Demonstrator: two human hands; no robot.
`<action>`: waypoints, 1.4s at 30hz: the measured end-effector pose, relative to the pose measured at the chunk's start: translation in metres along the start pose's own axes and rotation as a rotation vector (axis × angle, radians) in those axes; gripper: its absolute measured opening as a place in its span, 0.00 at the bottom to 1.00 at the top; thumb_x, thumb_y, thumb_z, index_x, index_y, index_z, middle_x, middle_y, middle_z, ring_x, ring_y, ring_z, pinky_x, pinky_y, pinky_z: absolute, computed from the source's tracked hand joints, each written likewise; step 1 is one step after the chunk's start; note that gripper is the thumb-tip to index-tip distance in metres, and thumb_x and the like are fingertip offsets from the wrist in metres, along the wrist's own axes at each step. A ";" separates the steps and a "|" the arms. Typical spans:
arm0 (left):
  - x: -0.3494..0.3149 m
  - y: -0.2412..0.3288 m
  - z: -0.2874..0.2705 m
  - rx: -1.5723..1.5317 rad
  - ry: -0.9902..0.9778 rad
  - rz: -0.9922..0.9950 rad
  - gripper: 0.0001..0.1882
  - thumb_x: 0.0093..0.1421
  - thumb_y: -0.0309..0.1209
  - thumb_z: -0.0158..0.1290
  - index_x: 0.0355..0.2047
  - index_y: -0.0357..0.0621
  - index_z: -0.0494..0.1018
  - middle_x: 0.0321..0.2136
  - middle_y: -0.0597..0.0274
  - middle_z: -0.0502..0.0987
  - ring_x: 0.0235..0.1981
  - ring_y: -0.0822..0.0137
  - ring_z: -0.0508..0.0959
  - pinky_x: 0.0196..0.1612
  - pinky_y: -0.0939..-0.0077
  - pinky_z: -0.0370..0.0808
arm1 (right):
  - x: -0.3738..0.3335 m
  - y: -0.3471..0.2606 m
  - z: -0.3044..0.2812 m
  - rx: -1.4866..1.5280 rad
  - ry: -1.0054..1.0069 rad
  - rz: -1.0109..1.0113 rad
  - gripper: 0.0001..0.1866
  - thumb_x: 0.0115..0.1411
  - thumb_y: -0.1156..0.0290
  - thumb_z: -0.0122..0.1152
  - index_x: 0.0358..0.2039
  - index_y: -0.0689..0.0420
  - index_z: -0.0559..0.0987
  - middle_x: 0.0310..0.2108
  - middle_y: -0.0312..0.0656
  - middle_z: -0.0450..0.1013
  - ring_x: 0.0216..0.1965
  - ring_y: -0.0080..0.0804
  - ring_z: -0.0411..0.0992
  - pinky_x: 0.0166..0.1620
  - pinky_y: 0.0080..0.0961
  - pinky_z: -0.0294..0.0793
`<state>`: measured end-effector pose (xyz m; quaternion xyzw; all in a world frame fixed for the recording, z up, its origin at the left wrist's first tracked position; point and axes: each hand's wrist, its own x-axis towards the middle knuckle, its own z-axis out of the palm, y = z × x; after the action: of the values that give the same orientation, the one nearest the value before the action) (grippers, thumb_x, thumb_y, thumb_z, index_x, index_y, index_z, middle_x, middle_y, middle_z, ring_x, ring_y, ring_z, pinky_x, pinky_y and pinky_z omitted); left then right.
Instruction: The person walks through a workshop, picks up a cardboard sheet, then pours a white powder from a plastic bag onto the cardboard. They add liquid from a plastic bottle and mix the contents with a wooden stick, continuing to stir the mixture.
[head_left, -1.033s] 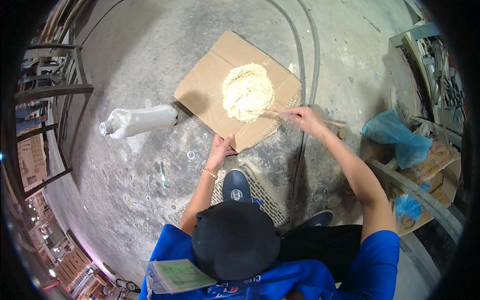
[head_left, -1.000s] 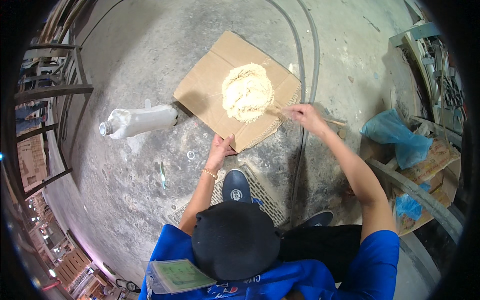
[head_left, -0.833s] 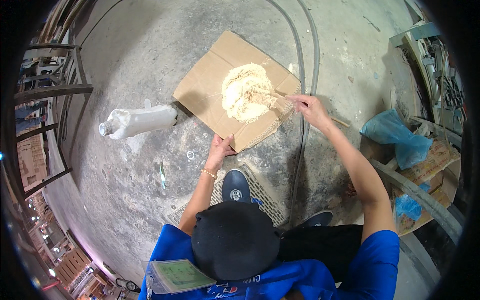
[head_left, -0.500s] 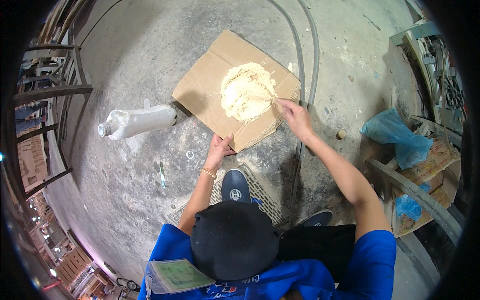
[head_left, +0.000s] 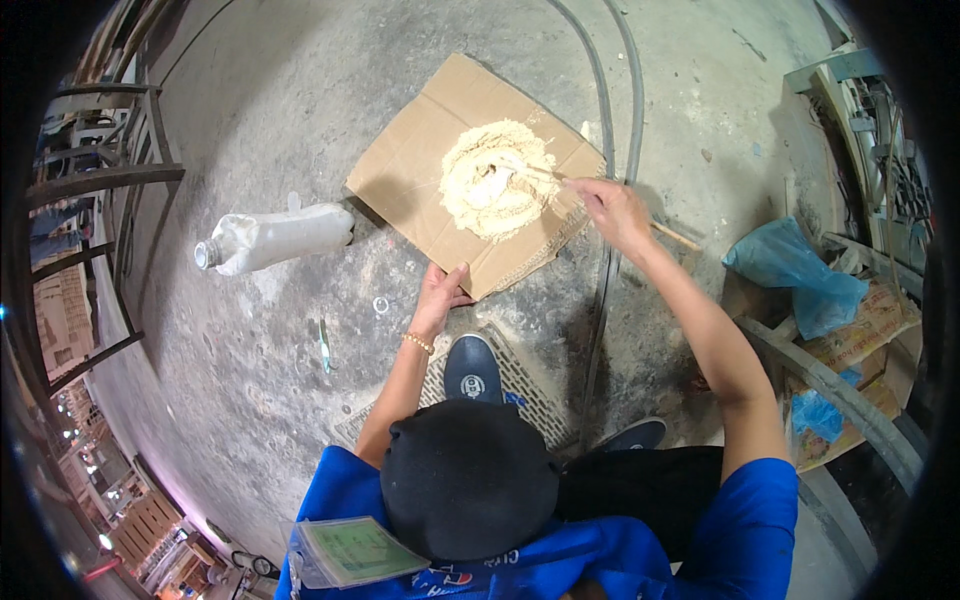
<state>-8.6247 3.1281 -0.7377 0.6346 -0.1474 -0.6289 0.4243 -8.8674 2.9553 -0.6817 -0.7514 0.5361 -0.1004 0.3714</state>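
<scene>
A mound of pale yellow powder (head_left: 470, 205), like sawdust, lies on a flat cardboard sheet (head_left: 400, 180) on the floor, with a wet-looking white patch in its middle. My left hand (head_left: 438, 296) is closed on the sheet's near corner, thumb on top and fingers beneath. At the mound's right side, my right hand (head_left: 612, 212) grips a thin wooden stick (head_left: 676, 236). The stick's far end is in the powder near its centre, and its rear end sticks out to the right past my wrist.
Left of the cardboard, a cloudy plastic bottle (head_left: 285, 238) lies on its side. Hoses (head_left: 606, 110) run along the floor on the right. A blue plastic bag (head_left: 795, 275) and a cardboard box (head_left: 880, 340) stand farther right. Metal frames (head_left: 110, 180) line the left.
My right hand has moved slightly right, and the stick has swung so its rear end now shows on the right. The white patch has changed shape. My left hand stays put.
</scene>
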 end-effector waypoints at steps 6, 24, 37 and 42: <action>0.001 0.000 -0.001 -0.005 0.009 0.004 0.17 0.61 0.36 0.50 0.46 0.44 0.59 0.35 0.60 0.75 0.28 0.70 0.79 0.27 0.76 0.79 | 0.011 0.006 0.001 0.060 0.127 0.062 0.13 0.61 0.70 0.50 0.43 0.43 0.79 0.39 0.38 0.77 0.38 0.33 0.75 0.40 0.27 0.71; 0.001 0.002 0.004 0.011 -0.025 -0.017 0.18 0.61 0.36 0.50 0.46 0.45 0.58 0.36 0.61 0.75 0.28 0.71 0.78 0.28 0.76 0.78 | -0.005 0.012 0.009 0.096 -0.151 0.077 0.13 0.61 0.68 0.49 0.43 0.43 0.79 0.41 0.37 0.76 0.40 0.31 0.74 0.43 0.27 0.71; 0.001 0.003 0.003 0.037 -0.007 -0.005 0.19 0.61 0.35 0.50 0.49 0.44 0.58 0.39 0.59 0.74 0.32 0.69 0.79 0.28 0.76 0.79 | 0.057 -0.001 0.006 0.065 0.152 0.044 0.12 0.60 0.69 0.50 0.41 0.44 0.80 0.37 0.41 0.76 0.38 0.33 0.73 0.42 0.27 0.70; 0.001 0.004 0.005 0.013 -0.027 -0.009 0.19 0.61 0.35 0.50 0.49 0.44 0.58 0.40 0.58 0.74 0.32 0.69 0.79 0.28 0.76 0.79 | 0.050 -0.007 0.013 0.019 -0.019 0.047 0.13 0.61 0.70 0.49 0.43 0.44 0.80 0.40 0.40 0.76 0.40 0.35 0.73 0.44 0.29 0.70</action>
<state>-8.6275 3.1228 -0.7348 0.6295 -0.1545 -0.6384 0.4152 -8.8348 2.9180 -0.6983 -0.7361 0.5489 -0.0895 0.3858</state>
